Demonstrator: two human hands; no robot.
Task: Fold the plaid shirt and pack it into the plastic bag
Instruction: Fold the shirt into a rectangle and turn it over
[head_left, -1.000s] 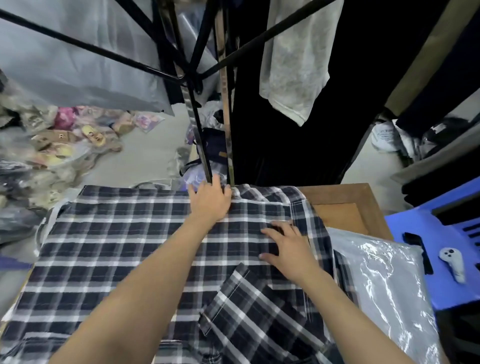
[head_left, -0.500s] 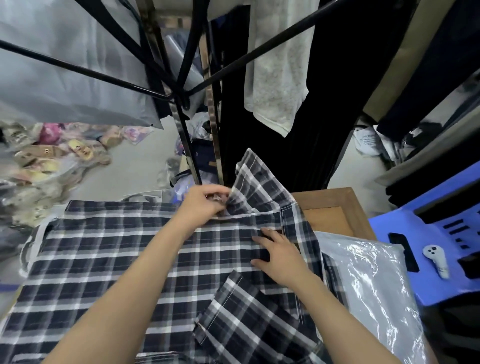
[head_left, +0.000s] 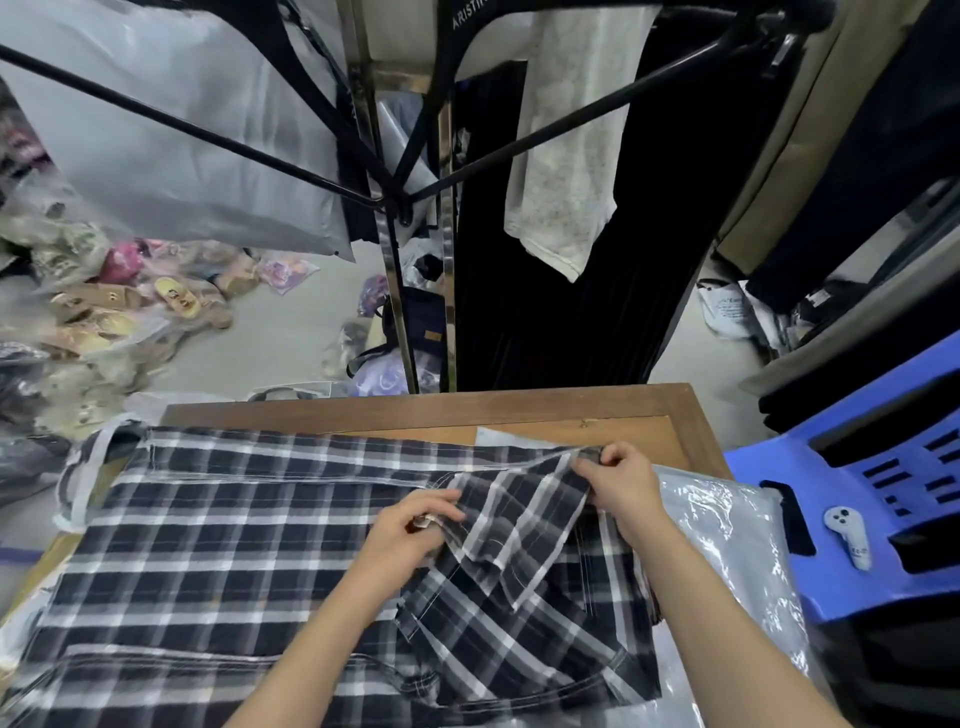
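The plaid shirt (head_left: 218, 561) lies spread flat on the wooden desk (head_left: 519, 408), its long axis running left to right across the desk. A folded sleeve section lies on its right part, angled diagonally. The left hand (head_left: 410, 535) has its grip closed on the lower left edge of that fold. The right hand (head_left: 618, 480) pinches the fold's upper right corner, grip closed. Right of the shirt, touching it, lies a plastic bag (head_left: 727, 566) holding grey fabric. Further right, 1 blue plastic chair (head_left: 852, 525) carries a small white controller (head_left: 847, 535).
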